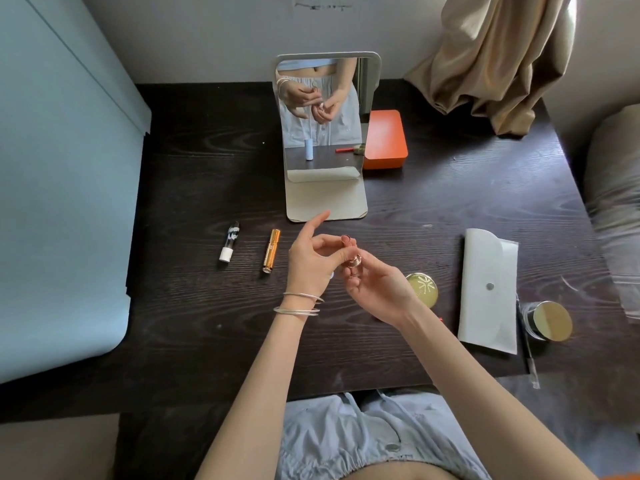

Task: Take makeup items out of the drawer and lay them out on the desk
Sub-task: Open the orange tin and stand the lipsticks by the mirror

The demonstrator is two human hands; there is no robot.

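Dark wood desk (398, 216) under a window curtain carries a mirror (325, 140), an orange box (384, 138), two tubes (229, 245) and (271, 251) lying to the left, and a gold compact (424, 289), a white pouch (488, 289) and a jar (550, 320) to the right. Above its middle, both hands hold one small rose-gold lipstick (350, 258): the left hand (311, 265) pinches its upper end with forefinger raised, and the right hand (377, 289) curls fingers round its base. It looks light, rigid and smooth, likely slippery, so a pinch across the barrel's middle should serve best when laying it beside the tubes.
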